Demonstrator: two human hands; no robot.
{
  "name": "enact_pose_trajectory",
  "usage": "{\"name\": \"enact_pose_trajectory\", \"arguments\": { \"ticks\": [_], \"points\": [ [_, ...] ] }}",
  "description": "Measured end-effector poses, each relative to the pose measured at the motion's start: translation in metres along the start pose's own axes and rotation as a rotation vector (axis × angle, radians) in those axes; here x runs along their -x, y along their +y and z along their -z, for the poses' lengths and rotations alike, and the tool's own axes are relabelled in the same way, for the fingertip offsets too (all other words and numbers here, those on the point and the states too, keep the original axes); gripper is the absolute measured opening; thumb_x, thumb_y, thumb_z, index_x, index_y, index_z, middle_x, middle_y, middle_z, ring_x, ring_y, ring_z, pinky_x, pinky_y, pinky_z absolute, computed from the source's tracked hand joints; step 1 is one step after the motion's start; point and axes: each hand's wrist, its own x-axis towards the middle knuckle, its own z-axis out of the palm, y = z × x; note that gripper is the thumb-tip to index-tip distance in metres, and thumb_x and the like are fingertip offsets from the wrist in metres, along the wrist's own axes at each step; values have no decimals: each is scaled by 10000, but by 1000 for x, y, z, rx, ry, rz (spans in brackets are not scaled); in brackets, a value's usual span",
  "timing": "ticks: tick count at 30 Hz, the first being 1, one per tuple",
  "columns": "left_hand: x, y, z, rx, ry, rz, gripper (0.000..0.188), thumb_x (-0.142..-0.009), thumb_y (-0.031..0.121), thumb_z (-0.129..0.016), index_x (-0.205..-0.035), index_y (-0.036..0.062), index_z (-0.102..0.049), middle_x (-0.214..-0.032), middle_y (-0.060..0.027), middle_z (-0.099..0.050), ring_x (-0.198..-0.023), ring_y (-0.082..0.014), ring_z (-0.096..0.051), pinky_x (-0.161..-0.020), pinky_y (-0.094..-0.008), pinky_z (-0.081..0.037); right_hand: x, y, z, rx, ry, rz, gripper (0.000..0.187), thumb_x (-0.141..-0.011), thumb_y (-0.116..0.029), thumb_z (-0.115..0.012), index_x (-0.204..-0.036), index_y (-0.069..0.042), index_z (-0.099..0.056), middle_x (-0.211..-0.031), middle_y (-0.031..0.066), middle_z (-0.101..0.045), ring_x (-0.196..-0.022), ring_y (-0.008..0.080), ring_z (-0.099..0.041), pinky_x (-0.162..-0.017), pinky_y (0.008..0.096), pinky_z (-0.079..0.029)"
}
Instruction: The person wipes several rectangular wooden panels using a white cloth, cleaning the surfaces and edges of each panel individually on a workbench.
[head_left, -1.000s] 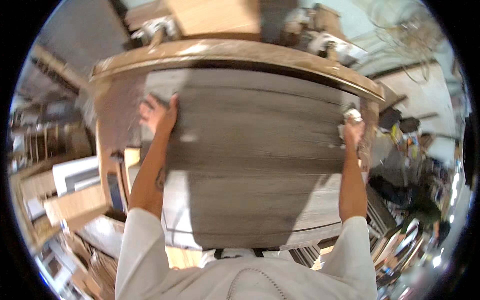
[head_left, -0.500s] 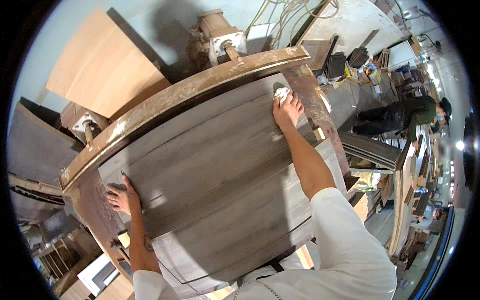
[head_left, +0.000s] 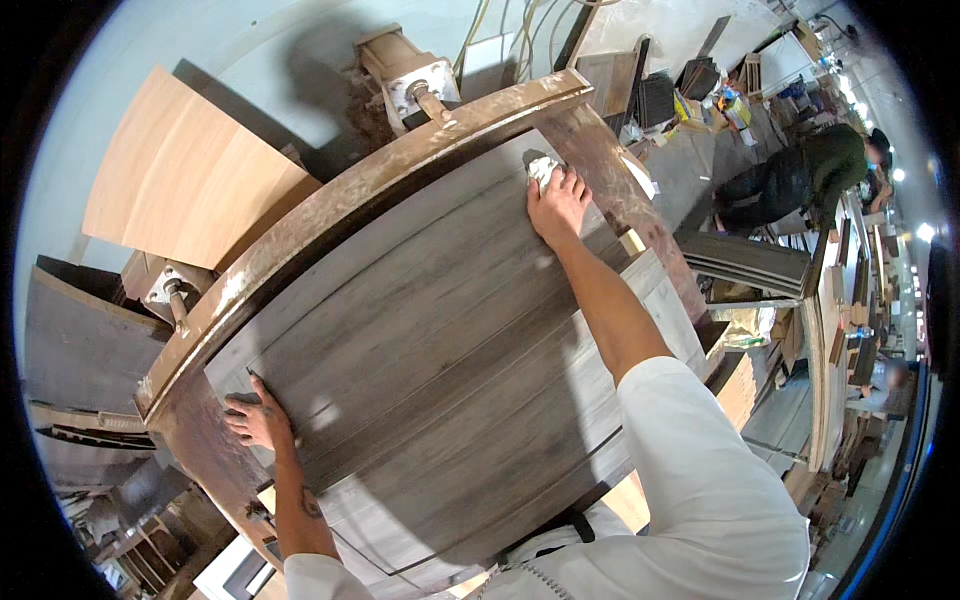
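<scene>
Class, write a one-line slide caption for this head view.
Left hand flat on grey panel, right hand pressing white rag at its far corner.

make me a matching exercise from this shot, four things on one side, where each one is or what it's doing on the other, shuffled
Things:
1. left hand
2. right hand
3. white cloth
4. light wood boards

Places or states:
A. leaning against the pale wall, upper left of the view
B. flat on the near left corner of the grey wood-grain panel
C. bunched under the fingers at the panel's far corner
D. stretched out to the panel's far right corner, pressing on a rag

Pairs: 1-B, 2-D, 3-C, 4-A
</scene>
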Motion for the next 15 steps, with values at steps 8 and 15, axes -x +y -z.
{"name": "enact_pose_trajectory", "arguments": {
  "ticks": [8, 15],
  "points": [
    [-7, -7, -11, -52, 60, -40, 939, -823, 763, -274, -1445, 64, -203, -1457, -285, -183, -1368, -375, -169, -1019, -607, -197, -1, -2, 5, -8, -36, -13, 580, -912, -425, -419, -1278, 24, -406, -1376, 265, -339, -1289, 394, -294, -1059, 556, -181],
    [-5, -4, -9, -52, 65, -39, 932, -835, 753, -252, -1450, 56, -186, -1459, -282, -182, -1362, -386, -183, -1018, -606, -204, -2, -2, 5, -5, -16, -11, 565, -907, -418, -425, -1267, 17, -410, -1374, 263, -341, -1283, 394, -301, -1059, 559, -175]
  ]
}}
